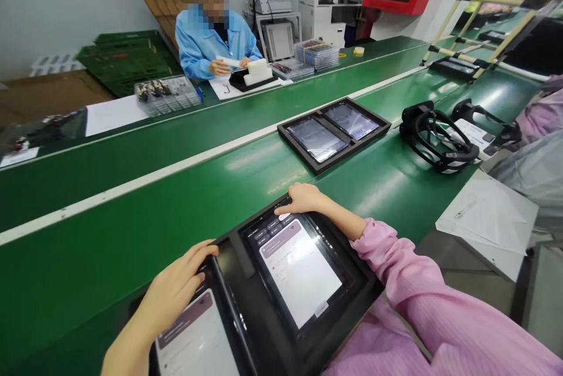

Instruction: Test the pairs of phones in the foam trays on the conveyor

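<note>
A black foam tray lies at the near edge of the green bench, with two lit tablets in its recesses. My left hand is closed on the upper end of the left tablet, whose right side looks raised from the tray. Over the far edge of the tray curl the fingers of my right hand, its thumb on the top of the right tablet. Both screens show a white panel below a mauve banner. The left tablet's lower end is out of frame.
Ahead on the green bench is another black tray with two dark-screened tablets. Black head-strap frames and white papers are at right. Across the bench sits a person in a blue jacket, handling a white item.
</note>
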{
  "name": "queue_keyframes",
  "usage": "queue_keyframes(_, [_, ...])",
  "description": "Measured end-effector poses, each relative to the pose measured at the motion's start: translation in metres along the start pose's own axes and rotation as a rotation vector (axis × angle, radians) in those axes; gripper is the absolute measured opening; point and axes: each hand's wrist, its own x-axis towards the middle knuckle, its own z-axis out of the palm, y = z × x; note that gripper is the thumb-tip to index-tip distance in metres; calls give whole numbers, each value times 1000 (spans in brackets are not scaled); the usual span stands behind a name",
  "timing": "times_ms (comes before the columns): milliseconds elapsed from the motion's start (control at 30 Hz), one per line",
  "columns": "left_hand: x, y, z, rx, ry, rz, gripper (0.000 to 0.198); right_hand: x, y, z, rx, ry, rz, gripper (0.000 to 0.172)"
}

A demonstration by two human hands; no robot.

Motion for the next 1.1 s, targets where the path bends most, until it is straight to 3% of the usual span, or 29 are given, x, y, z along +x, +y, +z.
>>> queue_keyframes(233, [2,1,-2,-50,13,12,42,5,9,-7,75,-52,-36,76])
queue_keyframes(433, [6,15,-7,-48,-84,-101,50,-3,7,0,-1,4,-120,58])
queue_keyframes(600, [6,22,-9,-86,-155,-155,51,-30,5,7,-75,171,-195,32])
queue_keyframes(733, [4,23,-9,-119,-192,-162,45,-44,18,39,-112,349,-450,19])
queue_keyframes(867, [3,27,-8,-144,-211,-205,49,-39,38,78,123,664,-596,10])
queue_keyframes(967, [6,32,-9,-141,-207,-201,48,-33,45,87,369,751,-663,16])
queue_keyframes(1100, [10,38,-15,-182,-205,-198,42,-31,46,83,537,812,-636,16])
